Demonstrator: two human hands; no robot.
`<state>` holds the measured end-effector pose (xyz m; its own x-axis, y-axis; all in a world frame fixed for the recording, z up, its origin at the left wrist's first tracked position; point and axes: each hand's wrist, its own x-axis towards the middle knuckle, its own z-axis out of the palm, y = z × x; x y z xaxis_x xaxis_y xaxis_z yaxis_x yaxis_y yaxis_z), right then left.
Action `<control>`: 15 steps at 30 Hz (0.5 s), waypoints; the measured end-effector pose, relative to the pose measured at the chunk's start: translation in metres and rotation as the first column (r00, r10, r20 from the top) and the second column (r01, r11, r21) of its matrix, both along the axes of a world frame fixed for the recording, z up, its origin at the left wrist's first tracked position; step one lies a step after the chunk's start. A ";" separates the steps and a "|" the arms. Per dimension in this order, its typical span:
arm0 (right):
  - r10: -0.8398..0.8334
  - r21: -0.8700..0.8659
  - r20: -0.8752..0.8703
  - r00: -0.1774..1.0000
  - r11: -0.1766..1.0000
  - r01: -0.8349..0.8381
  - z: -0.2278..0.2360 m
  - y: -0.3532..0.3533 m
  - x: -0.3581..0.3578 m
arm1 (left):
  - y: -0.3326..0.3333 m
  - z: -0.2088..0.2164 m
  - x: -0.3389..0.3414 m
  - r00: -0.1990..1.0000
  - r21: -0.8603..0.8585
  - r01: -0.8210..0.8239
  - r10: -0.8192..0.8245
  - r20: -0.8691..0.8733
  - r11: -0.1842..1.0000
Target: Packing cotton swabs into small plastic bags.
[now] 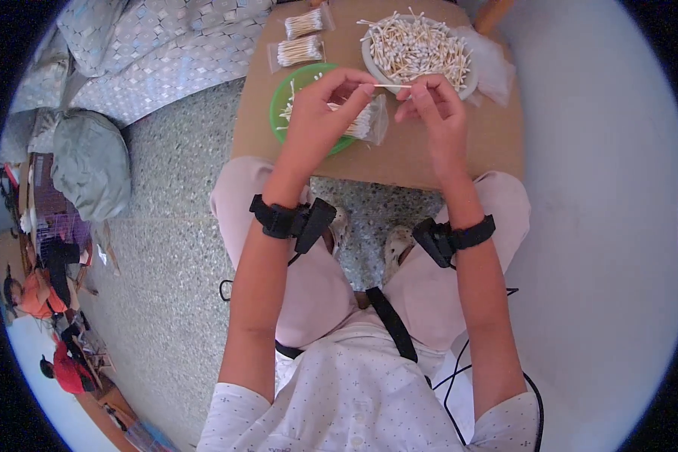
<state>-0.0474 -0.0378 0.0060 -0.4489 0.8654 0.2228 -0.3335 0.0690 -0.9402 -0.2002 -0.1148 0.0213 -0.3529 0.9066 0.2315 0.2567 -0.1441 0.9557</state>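
A person's bare hands meet above a low table: the left hand (324,113) pinches one end of a cotton swab (392,86) between thumb and fingertip, the right hand (438,109) pinches the other. The swab lies nearly level between them, its middle bare. A light, matched pinch, both ends in line, should suit so thin a stick; pressing or twisting could bend it or loosen the cotton.

Just beyond the right fingers is a white bowl (367,54) heaped with loose swabs, clear plastic bags (496,69) at its right. Below the left fingers is a green dish (275,113), partly hidden, holding swabs and a filled bag (363,124). Farther beyond them lie two packed bags (299,51).

The tabletop (399,160) is cardboard brown. Well left of the fingers are speckled floor (169,158), patterned bedding (181,68) and two people; to the right, a pale wall (603,196).
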 end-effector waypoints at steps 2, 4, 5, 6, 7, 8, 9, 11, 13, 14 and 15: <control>0.027 0.023 0.012 1.000 0.999 -0.027 -0.002 0.002 -0.004 | -0.001 0.000 0.000 0.999 0.019 -0.007 0.007 -0.043 1.000; -0.076 0.000 -0.040 0.996 0.997 0.076 -0.003 0.001 -0.010 | -0.001 0.003 0.002 0.999 0.029 -0.021 0.022 -0.033 0.999; -0.077 0.000 -0.038 0.996 0.997 0.077 -0.004 0.002 -0.010 | -0.002 0.005 0.001 0.999 0.028 -0.020 0.021 -0.031 0.999; -0.083 0.014 -0.027 0.996 0.996 0.084 -0.005 0.002 -0.011 | -0.003 0.007 -0.001 0.998 -0.045 0.007 -0.010 -0.054 0.999; -0.091 0.028 -0.017 0.996 0.995 0.091 -0.006 0.002 -0.011 | -0.004 0.008 -0.002 0.996 -0.118 0.034 -0.043 -0.075 0.992; -0.092 0.028 -0.015 0.996 0.995 0.092 -0.006 0.004 -0.011 | -0.001 0.003 -0.001 0.996 -0.118 0.034 -0.043 -0.073 0.992; -0.143 0.028 0.005 0.990 0.989 0.143 -0.006 0.006 -0.012 | 0.002 -0.003 -0.001 0.996 0.016 0.015 -0.013 -0.086 1.000; -0.190 0.028 0.023 0.982 0.982 0.189 -0.004 0.007 -0.011 | 0.000 -0.013 -0.004 0.995 0.150 -0.008 0.023 -0.097 0.989; -0.248 0.026 0.036 0.968 0.969 0.247 0.001 0.011 -0.005 | -0.001 -0.016 -0.003 0.799 0.048 0.180 -0.118 -0.589 0.982; -0.245 0.027 0.036 0.969 0.969 0.244 0.003 0.012 -0.003 | -0.002 -0.017 -0.003 0.800 0.050 0.177 -0.114 -0.589 0.983; -0.277 0.068 0.059 0.959 0.960 0.273 0.004 0.011 -0.001 | -0.003 -0.015 -0.002 0.796 -0.030 0.215 -0.193 -0.574 0.976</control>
<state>-0.0481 -0.0265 0.0100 -0.2113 0.9437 0.2546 -0.2300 0.2052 -0.9513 -0.2017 -0.1181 0.0067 0.0449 0.9299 0.3650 0.7141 -0.2854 0.6393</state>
